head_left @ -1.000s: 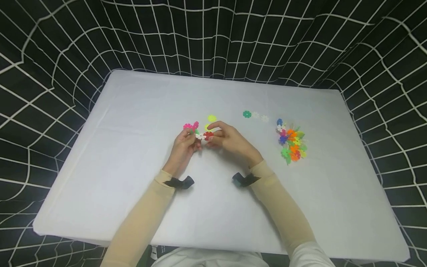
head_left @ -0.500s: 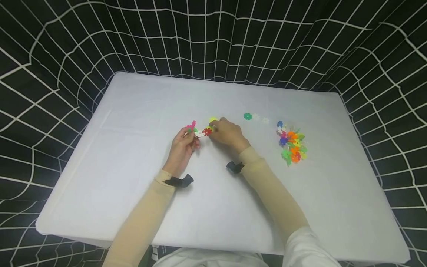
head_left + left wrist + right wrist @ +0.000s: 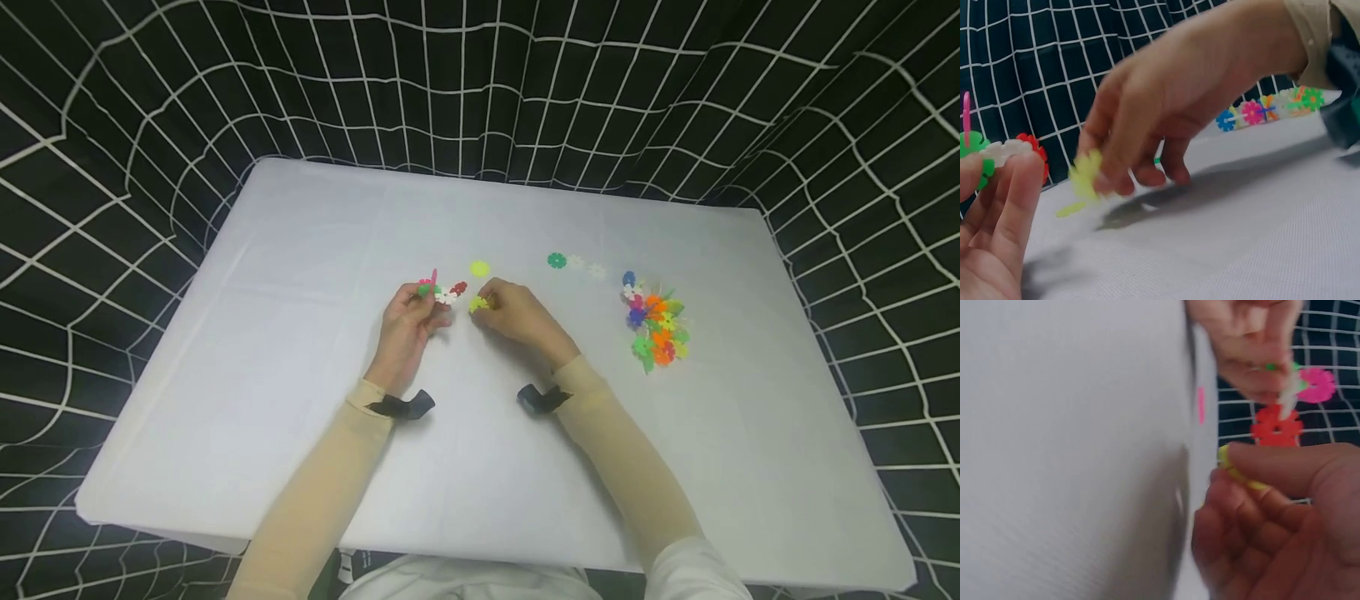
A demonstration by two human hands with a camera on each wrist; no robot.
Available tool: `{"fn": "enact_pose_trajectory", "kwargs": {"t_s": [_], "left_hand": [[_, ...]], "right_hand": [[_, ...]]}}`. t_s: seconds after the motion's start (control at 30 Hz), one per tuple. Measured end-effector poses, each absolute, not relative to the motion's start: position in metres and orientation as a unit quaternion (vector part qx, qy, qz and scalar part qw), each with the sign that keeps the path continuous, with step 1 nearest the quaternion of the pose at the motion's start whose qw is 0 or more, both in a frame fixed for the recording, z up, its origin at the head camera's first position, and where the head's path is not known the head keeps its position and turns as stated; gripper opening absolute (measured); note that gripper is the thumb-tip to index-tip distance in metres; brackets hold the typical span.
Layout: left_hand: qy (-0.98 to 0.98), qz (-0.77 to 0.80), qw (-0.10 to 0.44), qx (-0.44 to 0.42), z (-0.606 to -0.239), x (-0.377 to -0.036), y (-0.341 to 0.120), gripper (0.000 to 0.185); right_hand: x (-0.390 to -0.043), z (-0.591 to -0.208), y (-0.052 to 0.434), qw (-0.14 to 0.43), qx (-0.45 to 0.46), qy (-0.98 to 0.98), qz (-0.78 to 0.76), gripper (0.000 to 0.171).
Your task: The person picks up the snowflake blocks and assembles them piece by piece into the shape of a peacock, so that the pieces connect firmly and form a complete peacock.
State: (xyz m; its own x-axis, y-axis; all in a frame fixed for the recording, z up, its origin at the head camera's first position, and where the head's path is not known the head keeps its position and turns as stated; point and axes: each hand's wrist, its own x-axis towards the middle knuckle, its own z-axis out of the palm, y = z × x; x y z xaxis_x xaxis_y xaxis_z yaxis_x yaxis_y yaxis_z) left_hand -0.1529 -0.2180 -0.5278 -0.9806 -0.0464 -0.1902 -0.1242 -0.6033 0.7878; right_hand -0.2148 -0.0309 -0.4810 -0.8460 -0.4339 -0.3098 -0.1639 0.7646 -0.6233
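My left hand [image 3: 402, 329] pinches a short chain of flower-shaped plastic discs by its green disc [image 3: 972, 142]. A white disc [image 3: 1007, 150], a red disc [image 3: 459, 287] and an upright pink disc [image 3: 967, 119] are joined in that chain. Just right of the red disc, my right hand [image 3: 525, 318] pinches a yellow flower disc [image 3: 478, 304] between thumb and fingers, apart from the chain. In the left wrist view this yellow disc is blurred and raised above the table. The right wrist view shows the thumb covering part of it.
Another yellow disc [image 3: 480, 268] lies flat behind my hands. Farther right lie a green disc [image 3: 557, 260] and two white discs [image 3: 576, 262]. A colourful cluster of joined flower pieces [image 3: 656, 321] sits on the white tabletop [image 3: 750, 433]. Gridded black cloth [image 3: 465, 83] surrounds the table.
My right hand left the red disc, reached to the two yellow discs and took one, bringing it back nearer to me. The left hand stays in place; its chain has turned slightly.
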Motion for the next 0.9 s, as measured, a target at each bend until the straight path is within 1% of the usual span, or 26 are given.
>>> {"fn": "enact_pose_trajectory", "kwargs": {"t_s": [0.17,0.27,0.53,0.9], "left_hand": [[0.451,0.886,0.000,-0.109,-0.527,-0.152,-0.218,0.012],[0.454,0.884,-0.006,-0.109,-0.527,-0.151,-0.218,0.011],[0.468,0.878,-0.013,-0.105,-0.529,-0.151,-0.215,0.012],[0.595,0.800,-0.039,-0.064,-0.535,-0.152,-0.214,0.009]], "right_hand": [[-0.203,-0.475,-0.031,0.217,-0.164,0.868,-0.415,0.021],[-0.199,-0.475,-0.033,0.215,-0.165,0.857,-0.439,0.019],[-0.195,-0.480,-0.034,0.201,-0.171,0.859,-0.438,0.022],[-0.194,-0.483,-0.034,0.173,-0.198,0.879,-0.399,0.017]]}}
